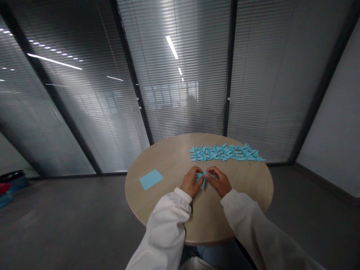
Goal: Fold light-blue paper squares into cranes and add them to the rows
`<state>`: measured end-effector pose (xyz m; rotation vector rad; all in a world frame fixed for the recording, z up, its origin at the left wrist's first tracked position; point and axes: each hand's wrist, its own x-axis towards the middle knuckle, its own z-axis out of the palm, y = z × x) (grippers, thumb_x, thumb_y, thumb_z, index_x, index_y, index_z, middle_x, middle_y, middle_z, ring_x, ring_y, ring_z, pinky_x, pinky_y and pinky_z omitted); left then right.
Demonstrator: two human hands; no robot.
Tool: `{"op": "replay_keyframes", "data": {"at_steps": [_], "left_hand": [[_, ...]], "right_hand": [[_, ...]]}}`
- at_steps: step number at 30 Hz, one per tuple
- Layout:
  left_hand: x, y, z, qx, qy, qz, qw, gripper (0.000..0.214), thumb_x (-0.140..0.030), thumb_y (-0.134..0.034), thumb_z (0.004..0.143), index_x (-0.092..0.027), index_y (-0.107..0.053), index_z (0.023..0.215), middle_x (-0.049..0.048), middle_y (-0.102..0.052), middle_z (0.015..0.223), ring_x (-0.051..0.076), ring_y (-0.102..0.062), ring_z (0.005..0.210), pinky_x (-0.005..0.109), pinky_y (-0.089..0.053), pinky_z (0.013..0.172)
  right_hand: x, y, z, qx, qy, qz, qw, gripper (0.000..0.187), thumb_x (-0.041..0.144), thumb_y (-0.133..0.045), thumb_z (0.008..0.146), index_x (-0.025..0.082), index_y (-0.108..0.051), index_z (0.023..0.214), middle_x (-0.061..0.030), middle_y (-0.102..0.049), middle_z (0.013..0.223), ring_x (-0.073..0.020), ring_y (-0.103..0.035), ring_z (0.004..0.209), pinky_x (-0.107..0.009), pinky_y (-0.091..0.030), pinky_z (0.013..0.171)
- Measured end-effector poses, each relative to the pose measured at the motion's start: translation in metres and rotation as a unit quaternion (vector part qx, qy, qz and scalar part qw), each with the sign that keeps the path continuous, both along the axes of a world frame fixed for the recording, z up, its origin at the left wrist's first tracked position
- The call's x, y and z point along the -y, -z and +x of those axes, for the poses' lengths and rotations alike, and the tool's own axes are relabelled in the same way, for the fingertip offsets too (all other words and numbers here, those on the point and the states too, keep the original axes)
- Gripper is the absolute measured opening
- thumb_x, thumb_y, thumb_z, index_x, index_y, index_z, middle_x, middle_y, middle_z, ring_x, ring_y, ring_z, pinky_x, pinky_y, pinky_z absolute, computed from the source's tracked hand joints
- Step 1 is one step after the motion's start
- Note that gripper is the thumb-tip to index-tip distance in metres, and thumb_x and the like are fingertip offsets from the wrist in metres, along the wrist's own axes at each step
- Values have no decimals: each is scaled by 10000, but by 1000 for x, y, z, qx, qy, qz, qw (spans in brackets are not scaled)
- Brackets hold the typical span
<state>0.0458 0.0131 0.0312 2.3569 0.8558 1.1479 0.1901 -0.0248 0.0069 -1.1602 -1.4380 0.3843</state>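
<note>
Between my two hands, over the middle of the table, is a small blue folded paper crane [203, 183], partly covered by my fingers. My left hand [193, 181] pinches its left side with thumb and fingers. On the other side, my right hand [218, 180] grips it near the centre with the fingertips together. Just beyond my hands lie rows of several finished blue paper cranes [225, 153], packed close together. A flat stack or sheet of blue paper [151, 179] rests to the left of my left hand.
The round wooden table [168, 150] has its far edge near a glass wall with blinds [185, 112]. Dark frame posts divide the glass. Red, black and blue items [12, 183] sit on the floor at the far left. A white wall [332, 142] stands on the right.
</note>
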Motion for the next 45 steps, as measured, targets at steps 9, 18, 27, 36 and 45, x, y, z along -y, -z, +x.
{"op": "replay_keyframes", "data": {"at_steps": [9, 18, 27, 36, 45], "left_hand": [[-5, 4, 0, 17, 16, 5, 1000, 153, -246, -487, 753, -179, -465, 888, 13, -546, 823, 125, -536, 796, 256, -417, 752], [-7, 6, 0, 6, 23, -1, 1000, 222, -256, -508, 744, -182, -472, 951, 31, -557, 862, 141, -536, 829, 273, -421, 766], [-3, 4, -1, 9, 34, -40, 999, 211, -272, -502, 752, -208, -456, 948, -12, -596, 783, 117, -569, 754, 233, -427, 721], [-2, 2, -1, 9, 38, -44, 998, 209, -247, -495, 754, -210, -447, 955, -6, -592, 802, 122, -568, 782, 239, -424, 738], [-5, 3, -1, 22, 39, -59, 997, 258, -252, -529, 735, -224, -434, 974, -22, -621, 783, 110, -587, 746, 225, -428, 716]], "right_hand": [[-4, 4, 1, 22, 1, 7, 1000, 155, 330, -509, 754, 211, -564, 837, -5, -619, 815, -155, -575, 775, -273, -440, 741], [-2, 0, 3, 59, 14, 79, 995, 134, 292, -499, 770, 210, -604, 787, -23, -605, 788, -160, -561, 781, -280, -435, 737], [-2, 0, 2, 62, 21, 96, 993, 104, 289, -543, 751, 213, -611, 772, -14, -595, 764, -154, -559, 754, -277, -437, 718], [-1, 0, 3, 83, 34, 95, 991, 112, 300, -541, 763, 211, -607, 747, -14, -601, 751, -159, -558, 759, -290, -418, 737], [-4, 3, 4, 60, 26, 92, 994, 109, 302, -558, 741, 207, -609, 728, -14, -588, 741, -158, -552, 741, -284, -426, 719]]}}
